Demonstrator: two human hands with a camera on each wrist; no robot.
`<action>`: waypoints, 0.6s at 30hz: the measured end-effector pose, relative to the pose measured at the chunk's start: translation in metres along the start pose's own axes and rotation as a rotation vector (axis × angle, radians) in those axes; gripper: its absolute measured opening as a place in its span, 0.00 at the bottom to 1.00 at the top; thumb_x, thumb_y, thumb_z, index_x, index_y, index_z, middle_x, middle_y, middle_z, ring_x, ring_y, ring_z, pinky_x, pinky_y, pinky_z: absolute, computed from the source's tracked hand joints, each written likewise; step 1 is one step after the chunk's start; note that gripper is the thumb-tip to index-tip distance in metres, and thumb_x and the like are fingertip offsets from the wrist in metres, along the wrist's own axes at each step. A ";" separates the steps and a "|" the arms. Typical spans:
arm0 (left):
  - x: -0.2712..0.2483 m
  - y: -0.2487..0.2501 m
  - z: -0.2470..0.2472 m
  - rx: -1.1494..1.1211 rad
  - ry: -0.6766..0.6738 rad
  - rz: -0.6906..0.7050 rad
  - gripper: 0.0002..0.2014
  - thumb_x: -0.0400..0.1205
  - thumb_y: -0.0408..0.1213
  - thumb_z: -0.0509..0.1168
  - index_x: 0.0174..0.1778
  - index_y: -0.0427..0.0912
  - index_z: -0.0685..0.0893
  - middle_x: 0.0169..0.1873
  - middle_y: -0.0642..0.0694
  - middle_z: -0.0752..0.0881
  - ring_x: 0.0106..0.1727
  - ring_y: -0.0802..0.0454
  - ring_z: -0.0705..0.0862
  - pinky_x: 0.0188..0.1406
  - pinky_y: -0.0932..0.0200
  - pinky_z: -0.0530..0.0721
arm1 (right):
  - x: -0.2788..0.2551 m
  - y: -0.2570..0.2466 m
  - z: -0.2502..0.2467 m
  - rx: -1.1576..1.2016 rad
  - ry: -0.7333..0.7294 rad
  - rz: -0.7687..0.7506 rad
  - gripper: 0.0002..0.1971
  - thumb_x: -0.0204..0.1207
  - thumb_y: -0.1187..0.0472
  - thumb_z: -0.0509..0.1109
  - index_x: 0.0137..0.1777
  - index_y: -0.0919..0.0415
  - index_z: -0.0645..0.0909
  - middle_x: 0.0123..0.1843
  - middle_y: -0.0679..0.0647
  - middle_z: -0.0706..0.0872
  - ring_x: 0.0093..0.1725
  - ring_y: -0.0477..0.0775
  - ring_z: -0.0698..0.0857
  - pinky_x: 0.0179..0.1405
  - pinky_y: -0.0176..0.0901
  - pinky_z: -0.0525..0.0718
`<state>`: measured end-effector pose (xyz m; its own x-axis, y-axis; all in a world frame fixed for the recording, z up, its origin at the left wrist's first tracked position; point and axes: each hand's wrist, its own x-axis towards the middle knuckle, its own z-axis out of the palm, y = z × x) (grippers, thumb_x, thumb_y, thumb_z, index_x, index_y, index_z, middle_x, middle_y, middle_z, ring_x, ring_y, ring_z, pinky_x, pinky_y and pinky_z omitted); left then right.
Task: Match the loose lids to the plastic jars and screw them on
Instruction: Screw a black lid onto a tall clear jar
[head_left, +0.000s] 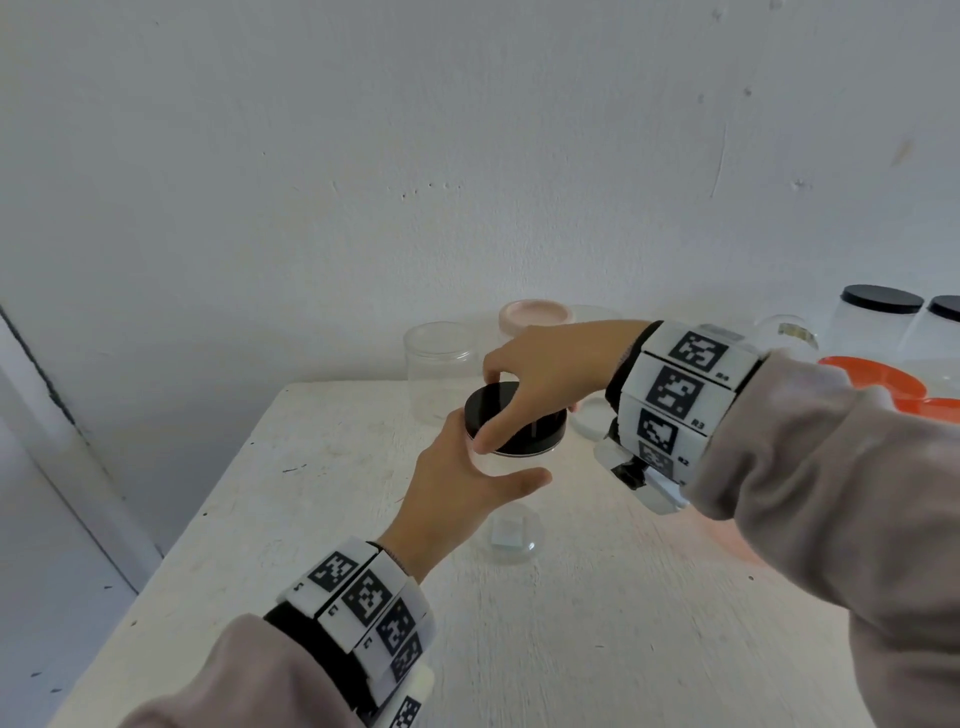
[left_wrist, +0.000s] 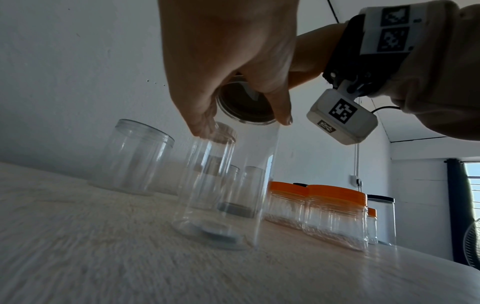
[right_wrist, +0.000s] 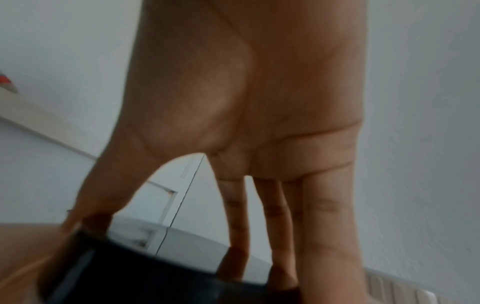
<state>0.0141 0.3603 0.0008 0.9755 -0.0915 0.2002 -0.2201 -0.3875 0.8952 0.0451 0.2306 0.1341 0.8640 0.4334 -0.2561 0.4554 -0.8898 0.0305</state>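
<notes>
Clear plastic makes the tall jar (head_left: 511, 499) hard to read, so take it as the landmark: it stands upright on the white table (head_left: 322, 519). Left of it, the left hand (head_left: 457, 493) wraps its upper wall, thumb curled across the near side, fingers hidden behind. On top sits the black lid (head_left: 514, 418); in the head view it looks slightly tilted, so I judge it is not yet seated. From the right, the right hand (head_left: 540, 374) pinches the lid's rim with spread fingertips (right_wrist: 233, 265). To do this well, level the lid first, press lightly down, brace the jar still, then twist. Right of the jar stand capped orange-lidded jars (left_wrist: 335, 216).
</notes>
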 end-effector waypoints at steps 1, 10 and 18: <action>0.000 0.000 0.000 -0.005 0.002 0.000 0.38 0.63 0.54 0.81 0.66 0.60 0.71 0.54 0.69 0.80 0.51 0.83 0.76 0.40 0.82 0.74 | 0.001 -0.002 0.001 -0.037 0.023 0.022 0.37 0.62 0.23 0.67 0.61 0.51 0.76 0.48 0.47 0.84 0.36 0.46 0.85 0.31 0.37 0.77; 0.000 0.001 0.001 -0.002 0.003 -0.011 0.37 0.63 0.54 0.81 0.65 0.61 0.69 0.54 0.68 0.80 0.55 0.72 0.77 0.46 0.75 0.73 | -0.004 0.000 -0.012 0.011 -0.160 -0.087 0.42 0.66 0.44 0.80 0.78 0.36 0.63 0.77 0.41 0.68 0.76 0.50 0.68 0.72 0.51 0.73; 0.000 -0.002 0.001 -0.009 0.005 -0.002 0.38 0.63 0.55 0.81 0.66 0.60 0.72 0.54 0.67 0.82 0.53 0.78 0.78 0.41 0.78 0.75 | -0.001 -0.005 -0.001 -0.081 -0.016 -0.007 0.36 0.66 0.25 0.66 0.64 0.51 0.77 0.50 0.45 0.83 0.35 0.42 0.81 0.32 0.36 0.75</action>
<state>0.0145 0.3602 -0.0013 0.9759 -0.0865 0.2006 -0.2184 -0.3793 0.8991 0.0421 0.2344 0.1357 0.8573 0.4370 -0.2722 0.4781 -0.8718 0.1062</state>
